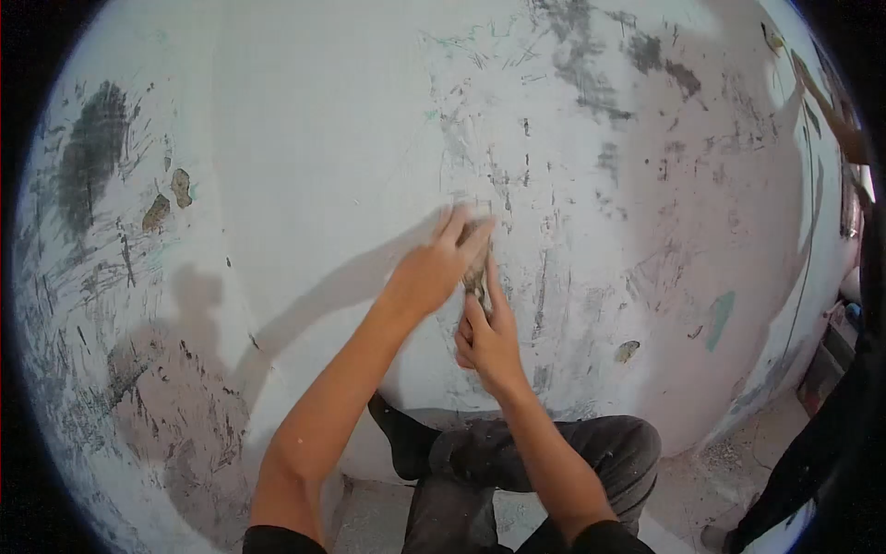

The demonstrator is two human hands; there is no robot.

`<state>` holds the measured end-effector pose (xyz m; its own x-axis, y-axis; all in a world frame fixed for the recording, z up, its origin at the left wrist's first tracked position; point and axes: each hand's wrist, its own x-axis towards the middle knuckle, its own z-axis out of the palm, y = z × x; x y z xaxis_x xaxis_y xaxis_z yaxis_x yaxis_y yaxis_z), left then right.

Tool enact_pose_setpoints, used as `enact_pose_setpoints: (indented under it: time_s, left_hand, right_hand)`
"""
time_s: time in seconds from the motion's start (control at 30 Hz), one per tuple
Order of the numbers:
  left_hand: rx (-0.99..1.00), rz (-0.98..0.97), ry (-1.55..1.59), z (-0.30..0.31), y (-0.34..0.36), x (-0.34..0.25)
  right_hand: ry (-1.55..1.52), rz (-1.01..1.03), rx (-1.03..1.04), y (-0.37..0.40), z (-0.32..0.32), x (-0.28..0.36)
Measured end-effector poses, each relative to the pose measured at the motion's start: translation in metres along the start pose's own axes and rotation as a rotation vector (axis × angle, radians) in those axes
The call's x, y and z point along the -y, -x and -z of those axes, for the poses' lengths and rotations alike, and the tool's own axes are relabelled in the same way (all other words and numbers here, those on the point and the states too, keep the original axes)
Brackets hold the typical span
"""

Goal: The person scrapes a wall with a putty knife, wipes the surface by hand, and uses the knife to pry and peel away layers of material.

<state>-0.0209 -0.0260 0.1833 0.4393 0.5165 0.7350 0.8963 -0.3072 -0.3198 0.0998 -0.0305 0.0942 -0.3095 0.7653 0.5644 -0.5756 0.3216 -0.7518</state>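
My right hand [494,343] is wrapped round the handle of a scraper [475,275], its forefinger stretched up along the tool. The scraper points upward against a white, scuffed wall [314,148]. My left hand [434,268] grips the upper part of the scraper, its fingers bent over the blade and slightly blurred. Between them the two hands cover most of the tool, and the blade's edge is largely hidden. Dark scrape marks [503,189] run up the wall beside the blade.
My bent legs [554,452] are close below the hands, near the foot of the wall. Chipped holes [181,187] and dark patches [92,152] mark the left wall. At the right edge are another person's arm [835,125] and dark-clothed leg [803,462]. Debris lies on the floor [738,462].
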Motion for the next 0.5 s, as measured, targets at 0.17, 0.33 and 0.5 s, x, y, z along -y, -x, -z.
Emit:
enact_pose_setpoints:
  time_s: [0.17,0.33,0.5]
  left_hand:
    - [0.178,-0.006,0.035,-0.017,0.039,0.008]
    - [-0.217,-0.036,-0.142,-0.013,0.002,0.031]
    - [-0.387,0.122,-0.275,0.004,-0.056,0.054]
  right_hand:
    - [0.557,-0.059,0.116,0.051,0.103,-0.034]
    - [0.885,0.08,0.181,0.07,0.163,-0.071]
    - [1.233,-0.05,0.332,0.079,0.151,-0.068]
